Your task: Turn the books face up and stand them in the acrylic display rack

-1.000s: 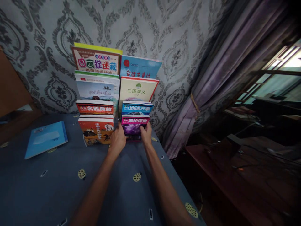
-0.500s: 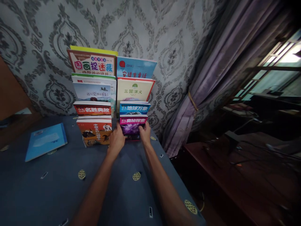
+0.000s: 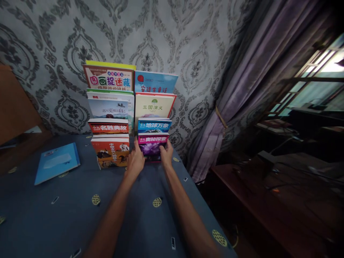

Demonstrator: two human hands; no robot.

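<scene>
A purple book (image 3: 152, 148) stands upright at the front of the right-hand row of books. My left hand (image 3: 135, 158) grips its left edge, while my right hand (image 3: 167, 153) holds the right edge with the thumb on the cover. Just behind it is a blue book (image 3: 154, 126), then a cream book with a red border (image 3: 154, 105) and a taller light-blue book (image 3: 157, 81). Left of my left hand, an orange book (image 3: 111, 152) fronts the other row. Behind that stand a red-titled book (image 3: 109, 127), a landscape-cover book (image 3: 109, 108) and a brown book (image 3: 110, 77).
A blue book (image 3: 57, 161) lies flat on the dark blue cloth-covered table (image 3: 129, 222), at the left. Patterned wallpaper (image 3: 188, 71) rises behind the rows. A tied purple curtain (image 3: 215, 132) hangs right of the table, beside a dark red surface (image 3: 242, 193) with cables.
The view has shifted slightly, so the books and table appear a little lower and further right. Both hands keep their hold on the purple book, which shows no clear movement.
</scene>
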